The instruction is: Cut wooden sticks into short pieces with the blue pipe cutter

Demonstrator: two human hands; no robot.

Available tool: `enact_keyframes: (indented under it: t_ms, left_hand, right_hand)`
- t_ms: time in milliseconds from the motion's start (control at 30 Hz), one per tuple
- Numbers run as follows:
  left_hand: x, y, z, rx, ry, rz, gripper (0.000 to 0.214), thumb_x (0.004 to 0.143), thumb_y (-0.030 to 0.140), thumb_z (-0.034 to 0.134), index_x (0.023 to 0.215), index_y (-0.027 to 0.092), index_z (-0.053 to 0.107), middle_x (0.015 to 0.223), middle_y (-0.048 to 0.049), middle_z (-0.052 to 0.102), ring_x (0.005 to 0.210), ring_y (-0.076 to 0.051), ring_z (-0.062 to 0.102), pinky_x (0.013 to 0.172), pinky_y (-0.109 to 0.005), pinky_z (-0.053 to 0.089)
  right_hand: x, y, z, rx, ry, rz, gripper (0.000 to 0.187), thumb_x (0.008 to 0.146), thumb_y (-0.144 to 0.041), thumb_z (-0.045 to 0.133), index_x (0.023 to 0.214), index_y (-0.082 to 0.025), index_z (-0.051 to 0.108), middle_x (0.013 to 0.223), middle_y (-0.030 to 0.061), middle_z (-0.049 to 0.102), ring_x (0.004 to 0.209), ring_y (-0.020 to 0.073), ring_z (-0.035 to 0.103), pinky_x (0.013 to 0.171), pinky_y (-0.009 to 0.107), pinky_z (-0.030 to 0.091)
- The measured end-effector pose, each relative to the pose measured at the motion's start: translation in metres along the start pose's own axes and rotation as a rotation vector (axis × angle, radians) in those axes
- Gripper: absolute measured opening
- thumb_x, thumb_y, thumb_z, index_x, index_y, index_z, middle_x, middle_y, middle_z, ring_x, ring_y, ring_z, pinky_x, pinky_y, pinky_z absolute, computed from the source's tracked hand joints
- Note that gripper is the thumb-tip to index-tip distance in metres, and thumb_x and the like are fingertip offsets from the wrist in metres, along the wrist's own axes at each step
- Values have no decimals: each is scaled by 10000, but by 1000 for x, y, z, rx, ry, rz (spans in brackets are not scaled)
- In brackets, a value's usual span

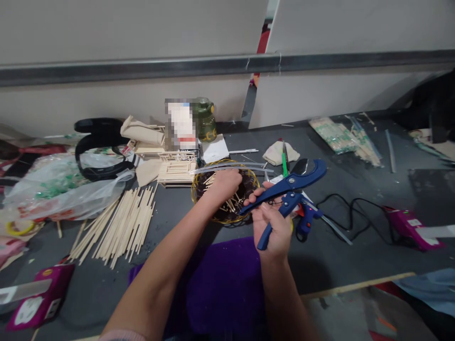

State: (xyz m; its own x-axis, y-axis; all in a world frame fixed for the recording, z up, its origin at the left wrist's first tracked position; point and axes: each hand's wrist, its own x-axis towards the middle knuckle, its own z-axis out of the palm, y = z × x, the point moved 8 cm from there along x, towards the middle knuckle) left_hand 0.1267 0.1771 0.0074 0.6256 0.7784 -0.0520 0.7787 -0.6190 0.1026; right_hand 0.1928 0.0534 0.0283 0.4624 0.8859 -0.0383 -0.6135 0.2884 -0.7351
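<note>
— Purple cloth [220, 284] lies at the grey counter's [355, 255] near edge. What's beyond it?
— Right hand [272, 225], grip clamped on the long blue-handled metal cutter [284, 185], held above the counter's middle.
— And the left hand [222, 183]?
— Just behind, down in the round dark woven basket with a yellow rim [193, 192]. Its fingers are hidden, so I cannot tell its grip. Pale wooden sticks [121, 227] lie fanned out to the left.

Pink sleeve [122, 336], bare left hand [222, 182]
</note>
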Motion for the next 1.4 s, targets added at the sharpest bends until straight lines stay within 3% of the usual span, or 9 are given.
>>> enact_keyframes:
  t_ms: [100, 233, 367, 500, 667, 833, 967, 1233, 1400]
  left_hand:
    - [-11, -11, -14, -83, 63, -37, 169, 802, 136, 532, 811, 131, 701, 909, -110, 703, 846, -225, 662, 678, -289, 464]
    - [-46, -38, -34, -734, 251, -102, 80, 752, 196, 583, 696, 151, 617, 622, 10, 617, 571, -115, 554, 556, -223, 408]
    - [-76, -57, -31, -1045, 271, -140, 124, 762, 260, 592, 712, 149, 568, 589, 27, 569, 507, -89, 501, 509, -208, 389]
    - [-84, -55, -30, -717, 228, -54, 102, 785, 179, 566, 832, 150, 652, 728, -12, 635, 636, -117, 550, 611, -234, 412]
    - [-74, -28, -12, -265, 67, 88, 148, 832, 115, 520, 808, 166, 657, 830, -46, 659, 781, -166, 594, 676, -259, 413]
    - [-66, 1, 0, -67, 41, 319, 191, 888, 134, 472, 784, 172, 627, 943, -58, 657, 899, -186, 596, 689, -270, 419]
    - [-59, 6, 5, -20, 54, 425, 191, 885, 103, 456, 830, 168, 627, 889, -54, 664, 880, -192, 589, 700, -279, 417]
    - [-39, -19, 3, -78, 221, 185, 181, 917, 148, 461, 847, 164, 627, 879, -70, 649, 862, -196, 583, 711, -281, 414]
    - [-46, -42, -10, -231, 261, 3, 94, 868, 193, 572, 800, 176, 634, 935, -52, 648, 805, -171, 598, 649, -259, 393]
  right_hand:
    - [0, -1, 1, -5, -6, -3, 313, 718, -181, 627, 1026, -239, 631, 886, 0, 607, 768, 158, 565, 756, 372, 496]
    - [0, -4, 1, -30, -23, -29, 292, 718, -192, 609, 1004, -247, 631, 900, 7, 594, 777, 166, 555, 768, 389, 496]
    - [1, -7, -2, -41, -22, -37, 293, 725, -211, 612, 1015, -247, 639, 914, 14, 582, 785, 168, 561, 775, 393, 502]
    - [2, -11, -5, -46, -8, -54, 302, 707, -218, 621, 1007, -248, 642, 904, 11, 576, 783, 170, 558, 760, 387, 510]
    - [2, -10, -6, -10, -26, -53, 326, 715, -191, 616, 1034, -252, 646, 912, 9, 582, 789, 161, 560, 761, 367, 503]
    - [2, -7, -4, 1, -32, -38, 324, 717, -175, 618, 1028, -262, 641, 907, 5, 584, 790, 164, 564, 762, 370, 500]
    - [2, -7, -2, -14, -31, -37, 302, 715, -195, 617, 1011, -251, 634, 909, 11, 586, 782, 172, 564, 758, 388, 502]
    - [2, -4, -2, -11, -29, -24, 345, 705, -187, 620, 1043, -259, 627, 903, 5, 590, 770, 168, 562, 762, 386, 492]
    - [3, -5, -4, -28, -25, -20, 339, 713, -205, 614, 1048, -252, 628, 906, 9, 586, 780, 172, 562, 764, 389, 491]
